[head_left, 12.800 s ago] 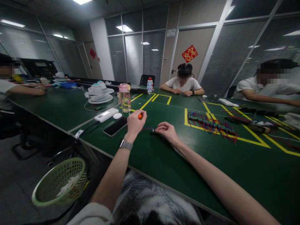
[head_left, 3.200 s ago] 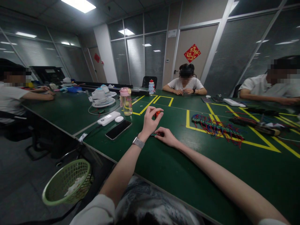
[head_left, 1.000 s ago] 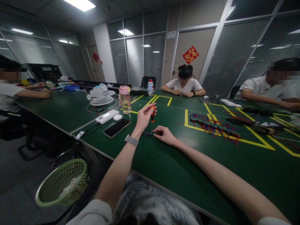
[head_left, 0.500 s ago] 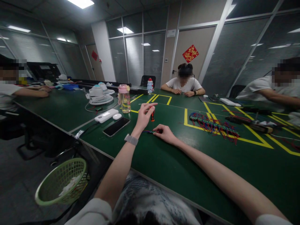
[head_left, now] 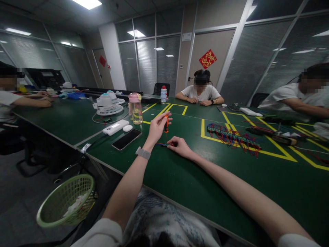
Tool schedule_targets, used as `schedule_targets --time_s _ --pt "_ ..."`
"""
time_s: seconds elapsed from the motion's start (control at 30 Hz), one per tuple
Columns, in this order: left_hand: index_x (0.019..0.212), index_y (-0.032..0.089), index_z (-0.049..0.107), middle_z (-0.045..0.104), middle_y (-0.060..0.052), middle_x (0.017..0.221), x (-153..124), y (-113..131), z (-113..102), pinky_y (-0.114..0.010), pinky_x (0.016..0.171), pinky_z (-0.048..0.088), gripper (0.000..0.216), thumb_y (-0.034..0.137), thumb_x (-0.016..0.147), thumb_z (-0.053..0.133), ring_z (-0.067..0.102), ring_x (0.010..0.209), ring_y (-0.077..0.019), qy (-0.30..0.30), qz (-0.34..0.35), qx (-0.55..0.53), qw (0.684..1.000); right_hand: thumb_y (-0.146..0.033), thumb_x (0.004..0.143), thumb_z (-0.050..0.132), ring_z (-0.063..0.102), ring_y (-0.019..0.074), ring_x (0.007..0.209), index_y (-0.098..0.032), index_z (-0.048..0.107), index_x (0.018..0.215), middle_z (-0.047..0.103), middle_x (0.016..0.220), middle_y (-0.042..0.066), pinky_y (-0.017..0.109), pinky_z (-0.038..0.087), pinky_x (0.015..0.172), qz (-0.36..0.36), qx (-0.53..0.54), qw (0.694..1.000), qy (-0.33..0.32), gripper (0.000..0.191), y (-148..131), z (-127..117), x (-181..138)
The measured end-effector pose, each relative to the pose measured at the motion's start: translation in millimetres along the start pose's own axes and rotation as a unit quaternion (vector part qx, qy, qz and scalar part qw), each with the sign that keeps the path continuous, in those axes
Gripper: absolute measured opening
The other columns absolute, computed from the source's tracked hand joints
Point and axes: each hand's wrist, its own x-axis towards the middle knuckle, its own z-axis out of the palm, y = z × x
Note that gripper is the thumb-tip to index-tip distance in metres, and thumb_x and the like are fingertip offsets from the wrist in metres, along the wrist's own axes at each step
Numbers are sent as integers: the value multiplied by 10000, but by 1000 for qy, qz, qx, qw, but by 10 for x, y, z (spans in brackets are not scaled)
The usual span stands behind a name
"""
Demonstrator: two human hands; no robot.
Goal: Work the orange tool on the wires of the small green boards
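Observation:
My left hand (head_left: pixel 156 128) pinches a small orange-handled screwdriver (head_left: pixel 166 124) upright, tip pointing down. Just below the tip lies a small terminal block with coloured wires (head_left: pixel 164 144) on the green table (head_left: pixel 180 178). My right hand (head_left: pixel 180 146) rests on the table with fingers curled, holding that block in place. A grey watch (head_left: pixel 143 153) is on my left wrist.
A black phone (head_left: pixel 126 139), white power bank (head_left: pixel 116 127), pink-lidded bottle (head_left: pixel 135 108) and white fans (head_left: pixel 106 104) lie to the left. A pile of wired blocks (head_left: pixel 232 136) sits inside yellow tape at right. Three other people sit around the table. A green basket (head_left: pixel 65 200) stands on the floor.
Over the last second my left hand has kept the screwdriver upright above the block, its fingers shifting slightly on the handle. My right hand stays on the block.

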Motion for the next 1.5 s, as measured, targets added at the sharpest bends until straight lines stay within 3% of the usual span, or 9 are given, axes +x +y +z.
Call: schedule_targets --time_s 0.2,0.4,0.6,0.73,0.83,0.97,1.13,1.33,1.5 --pt "963 209 696 604 -67 1076 1 1 -18 -277 798 505 229 338 794 610 605 949 -168 56 40 106 992 -182 730 650 540 122 673 -148 698 846 602 773 27 258 444 647 0 2 1000 0 130 -5 1 0" --pt "1173 216 588 623 -81 1145 11 -43 -26 -338 797 523 355 344 847 532 637 921 -176 -13 -18 -34 999 -185 733 649 539 122 674 -142 696 851 602 778 28 259 443 648 3 1 1000 -5 134 -14 -4 -1" --pt "934 206 697 601 -59 1029 12 -15 -60 -283 808 494 226 354 773 639 588 935 -158 85 48 146 985 -188 741 641 537 123 674 -134 697 858 590 772 30 259 442 644 -1 7 1000 -6 140 -22 -10 -4" --pt "1136 224 614 591 -69 1131 8 7 -36 -303 826 502 313 338 894 451 594 987 -159 24 20 69 997 -184 739 642 539 125 675 -146 697 853 594 770 28 262 443 645 -6 4 1000 -7 132 -19 -10 -5" --pt "1117 205 622 633 -61 997 -2 11 -21 -287 733 519 327 355 833 558 621 819 -143 23 5 65 998 -186 741 641 545 128 688 -153 696 857 606 784 31 264 447 653 -4 2 1000 -5 133 -15 -12 -7" --pt "1013 223 680 591 -60 1092 5 -7 -33 -275 850 478 259 363 839 550 567 1021 -165 56 45 134 988 -194 740 642 542 125 681 -153 699 856 601 776 28 262 444 648 -3 -6 1000 -3 135 -12 -10 -5" --pt "1210 235 548 592 -70 1180 8 -50 -15 -314 796 514 354 348 885 467 618 942 -160 3 -12 8 1000 -188 735 645 543 126 677 -137 697 856 603 783 34 263 445 646 -3 7 1000 -3 141 0 5 -3" --pt "964 220 687 571 -53 1018 -3 -14 -24 -269 815 482 229 353 787 626 571 920 -147 91 38 153 983 -192 743 645 541 123 679 -143 700 855 602 787 33 262 446 654 -6 3 1000 -4 134 -10 -5 -7" --pt "1173 239 584 585 -60 1128 4 -27 -8 -294 794 512 326 338 895 447 599 949 -155 6 -5 29 1000 -195 743 649 541 125 674 -151 706 853 601 783 32 264 445 650 -9 1 1000 -4 132 -16 -17 -9"
